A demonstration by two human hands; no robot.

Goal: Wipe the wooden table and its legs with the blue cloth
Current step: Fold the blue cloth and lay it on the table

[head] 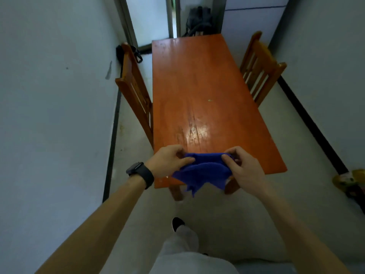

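A long orange-brown wooden table stretches away from me, its top glossy with a bright reflection near my end. Two of its legs show under the near edge. Over that near edge I hold a blue cloth in the air with both hands. My left hand, with a dark watch on the wrist, pinches the cloth's left end. My right hand pinches its right end. The cloth hangs folded between them, its corners drooping below the table edge.
A wooden chair stands at the table's left side and another chair at its right. White walls close in on both sides. A dark bag sits beyond the far end near a doorway. A colourful object lies on the floor at right.
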